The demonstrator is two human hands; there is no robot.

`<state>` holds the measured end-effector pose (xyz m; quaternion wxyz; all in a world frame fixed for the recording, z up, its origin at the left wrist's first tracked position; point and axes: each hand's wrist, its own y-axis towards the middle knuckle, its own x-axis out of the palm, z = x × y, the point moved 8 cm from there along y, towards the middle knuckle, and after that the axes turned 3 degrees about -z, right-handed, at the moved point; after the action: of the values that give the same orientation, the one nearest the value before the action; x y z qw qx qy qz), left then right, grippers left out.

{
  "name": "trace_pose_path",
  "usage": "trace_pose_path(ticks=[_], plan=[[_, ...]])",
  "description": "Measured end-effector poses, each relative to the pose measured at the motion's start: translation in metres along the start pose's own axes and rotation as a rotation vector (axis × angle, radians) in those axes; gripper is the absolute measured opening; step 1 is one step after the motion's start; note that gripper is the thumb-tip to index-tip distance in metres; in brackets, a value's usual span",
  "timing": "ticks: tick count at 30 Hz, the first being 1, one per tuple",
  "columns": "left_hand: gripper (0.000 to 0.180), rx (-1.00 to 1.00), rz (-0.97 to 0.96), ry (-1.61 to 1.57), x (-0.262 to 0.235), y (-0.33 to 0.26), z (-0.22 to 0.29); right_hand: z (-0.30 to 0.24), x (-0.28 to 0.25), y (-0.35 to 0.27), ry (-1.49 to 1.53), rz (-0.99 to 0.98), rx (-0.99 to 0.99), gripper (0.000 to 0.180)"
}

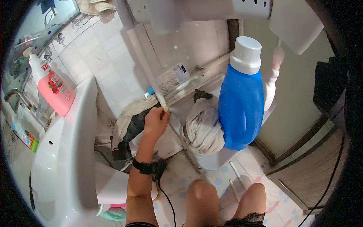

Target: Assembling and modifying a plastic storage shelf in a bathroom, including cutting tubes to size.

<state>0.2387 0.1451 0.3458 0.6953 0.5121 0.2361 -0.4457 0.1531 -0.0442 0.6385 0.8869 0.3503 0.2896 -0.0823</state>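
While the blue bottle (242, 108) stands on the white shelf (211, 163) in the head view, the person's left hand (156, 123) is at the white post (143, 60), left of that bottle. Thumb and fingers bunched together, pinching the post at a yellowed patch; shadow makes it hard to tell how firmly. Right hand out of view. Risks: if post and shelf are joined, a hard tug could rock the shelf and tip the tall bottle. Pale bundled cloth (202, 130), touching the blue bottle's left side, looks soft, so probably poor support; could slump too. White bottle with a blue cap (172, 79), left of and behind the blue bottle, lies tilted near the post, might get knocked loose. Black cable (165, 193) hanging from the wristband (143, 166), nearer the person than the blue bottle, might snag on a knee (202, 191) if the arm swings across.
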Motion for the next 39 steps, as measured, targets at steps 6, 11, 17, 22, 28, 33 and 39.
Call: trace_pose_path(ticks=[6, 11, 17, 22, 28, 33, 39], plan=[[0.017, -0.112, 0.017, -0.094, -0.014, 0.007, 0.006, 0.005, -0.011, -0.005, -0.057, -0.051, -0.042, 0.026], [0.016, -0.035, 0.258, -0.349, -0.036, 0.017, 0.021, 0.008, -0.038, -0.013, -0.100, -0.044, -0.071, 0.025], [0.017, -0.026, 0.212, -0.397, -0.024, 0.027, 0.028, 0.037, -0.052, -0.041, 0.316, 0.168, 0.086, 0.027], [0.019, -0.154, 0.049, -0.411, -0.011, 0.037, 0.013, 0.069, -0.055, -0.128, 0.693, 0.955, -0.072, 0.038], [0.017, -0.137, 0.161, -0.341, -0.016, 0.017, -0.010, 0.052, 0.044, -0.249, 1.272, 0.541, 0.307, 0.038], [0.021, -0.142, 0.179, -0.176, -0.013, 0.019, 0.027, 0.011, 0.152, -0.345, 1.629, 0.198, 0.773, 0.032], [0.031, -0.079, 0.163, 0.108, -0.032, -0.015, 0.020, -0.028, 0.211, -0.405, 1.769, -0.039, 0.971, 0.024]])
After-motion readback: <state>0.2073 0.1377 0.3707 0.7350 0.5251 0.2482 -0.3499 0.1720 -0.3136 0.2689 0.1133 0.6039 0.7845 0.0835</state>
